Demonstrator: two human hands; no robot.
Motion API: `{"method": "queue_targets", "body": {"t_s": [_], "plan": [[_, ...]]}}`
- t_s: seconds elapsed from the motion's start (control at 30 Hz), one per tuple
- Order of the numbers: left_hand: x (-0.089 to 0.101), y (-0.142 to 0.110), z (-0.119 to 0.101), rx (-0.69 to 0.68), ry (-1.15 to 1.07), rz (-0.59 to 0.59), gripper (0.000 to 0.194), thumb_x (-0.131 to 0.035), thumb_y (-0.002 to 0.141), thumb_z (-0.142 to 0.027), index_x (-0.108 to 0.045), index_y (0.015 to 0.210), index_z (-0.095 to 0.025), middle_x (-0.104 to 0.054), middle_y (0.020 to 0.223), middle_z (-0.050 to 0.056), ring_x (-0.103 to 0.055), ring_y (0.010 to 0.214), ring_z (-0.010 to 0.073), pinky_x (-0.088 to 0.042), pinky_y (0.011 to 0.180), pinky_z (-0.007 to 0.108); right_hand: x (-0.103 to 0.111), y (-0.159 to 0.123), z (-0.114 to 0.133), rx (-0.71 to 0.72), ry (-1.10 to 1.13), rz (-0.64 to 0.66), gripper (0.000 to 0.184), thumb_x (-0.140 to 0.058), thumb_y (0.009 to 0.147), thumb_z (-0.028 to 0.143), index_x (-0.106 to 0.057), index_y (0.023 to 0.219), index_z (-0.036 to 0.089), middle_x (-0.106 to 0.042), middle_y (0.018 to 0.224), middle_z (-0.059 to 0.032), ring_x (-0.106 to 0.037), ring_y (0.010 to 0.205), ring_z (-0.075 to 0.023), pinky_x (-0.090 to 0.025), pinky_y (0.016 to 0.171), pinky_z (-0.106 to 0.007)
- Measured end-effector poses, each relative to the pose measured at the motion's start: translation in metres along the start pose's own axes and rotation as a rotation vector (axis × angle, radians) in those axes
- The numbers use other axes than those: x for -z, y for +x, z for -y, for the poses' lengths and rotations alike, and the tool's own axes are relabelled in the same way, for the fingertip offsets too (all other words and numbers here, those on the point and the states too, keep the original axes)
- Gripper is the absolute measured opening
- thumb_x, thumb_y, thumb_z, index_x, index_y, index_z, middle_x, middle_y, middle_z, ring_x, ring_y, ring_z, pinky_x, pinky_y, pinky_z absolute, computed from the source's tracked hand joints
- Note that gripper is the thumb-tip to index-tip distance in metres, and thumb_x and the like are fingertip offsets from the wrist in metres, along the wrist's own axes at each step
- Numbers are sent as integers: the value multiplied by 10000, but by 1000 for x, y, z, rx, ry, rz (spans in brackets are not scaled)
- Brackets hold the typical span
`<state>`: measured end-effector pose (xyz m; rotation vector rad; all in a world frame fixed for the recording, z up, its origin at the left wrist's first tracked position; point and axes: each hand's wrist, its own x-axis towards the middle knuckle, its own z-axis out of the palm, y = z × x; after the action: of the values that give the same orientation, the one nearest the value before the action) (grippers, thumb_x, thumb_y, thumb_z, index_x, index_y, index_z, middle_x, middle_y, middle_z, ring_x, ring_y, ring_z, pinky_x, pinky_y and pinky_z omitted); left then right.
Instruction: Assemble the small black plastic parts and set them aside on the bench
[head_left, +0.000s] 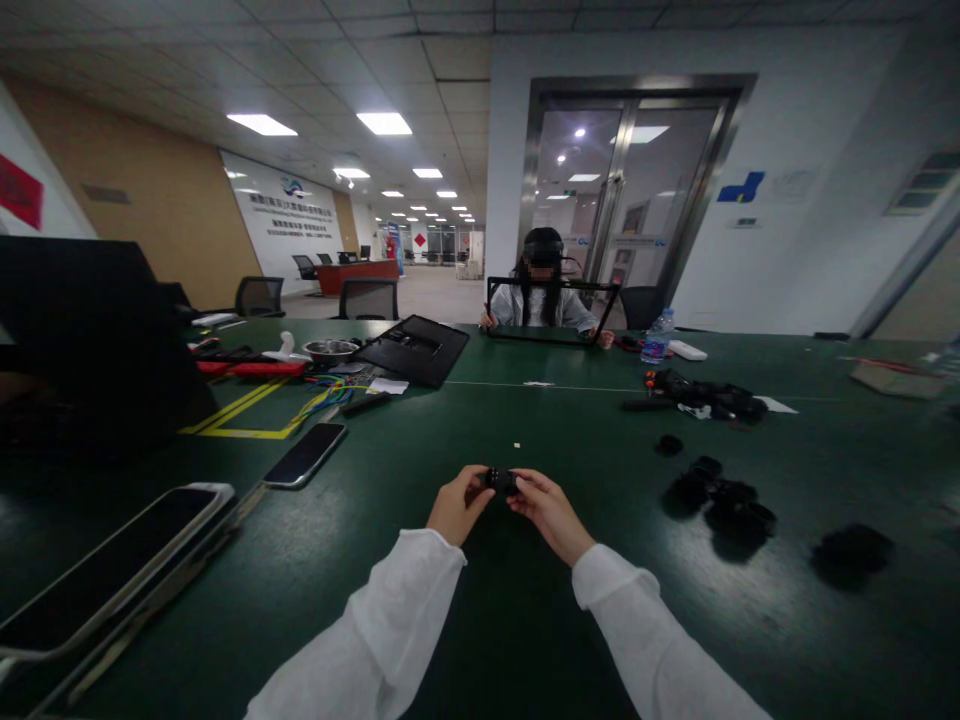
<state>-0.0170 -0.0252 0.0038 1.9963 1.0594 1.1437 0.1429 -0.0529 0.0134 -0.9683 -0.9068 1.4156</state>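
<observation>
Between my two hands is a small black cylindrical part (501, 481), held just above the green table (517, 580). My left hand (459, 505) pinches its left end with thumb and fingers. The right end sits in the fingertips of my right hand (547, 508). Its exact kind is too small and dark to make out. Off to the right lie several similar black parts (724, 505), a single small black piece (669, 445) and a larger dark piece (853, 552).
Two phones, one large (112, 570) and one smaller (306, 456), lie at left near a dark screen (90, 350). Farther back are coloured wires (319, 395), a black panel (416, 348), a metal bowl (330, 348) and a bottle (658, 338). Across the table a person (544, 295) holds a black frame (555, 340).
</observation>
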Motion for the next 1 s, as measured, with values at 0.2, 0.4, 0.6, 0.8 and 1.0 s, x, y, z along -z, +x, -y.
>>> {"method": "queue_targets", "body": {"t_s": [0.2,0.4,0.6,0.8,1.0], "plan": [[3,1,-8,-58,60,-74,169,-510,735,-290,-495,623,-164,-525,850,42,-526,742,155,-437,553,233,-2,-4,5,-15,-87,48,239,-624,627,254,-591,855,188,-576,782,-21,-547,668,-120,-425,674,-299],[2,0,-9,-130,-33,-64,78,-540,705,-204,-513,768,-167,-507,933,62,-515,847,175,-458,588,240,-2,-3,4,-1,-76,48,236,-610,639,258,-582,858,175,-572,756,-15,-544,641,-109,-418,650,-284],[-1,-1,-4,-128,-86,-49,276,-530,675,-123,-479,942,-171,-503,986,70,-520,866,167,-469,638,251,-2,-2,3,-3,-30,30,241,-614,632,260,-582,851,166,-570,686,-10,-544,622,-110,-414,629,-276],[0,0,0,27,-27,-31,318,-554,699,-313,-469,977,-187,-503,626,-38,-534,523,105,-440,499,218,-4,-6,7,-3,-70,55,267,-633,612,272,-582,854,170,-572,747,-11,-544,649,-110,-416,655,-284],[0,-1,1,57,-87,66,365,-514,728,-298,-436,1068,-189,-498,577,-57,-531,445,89,-444,461,203,-2,-2,4,6,-54,52,264,-631,614,263,-582,857,171,-573,737,-9,-541,644,-110,-414,634,-276]]}}
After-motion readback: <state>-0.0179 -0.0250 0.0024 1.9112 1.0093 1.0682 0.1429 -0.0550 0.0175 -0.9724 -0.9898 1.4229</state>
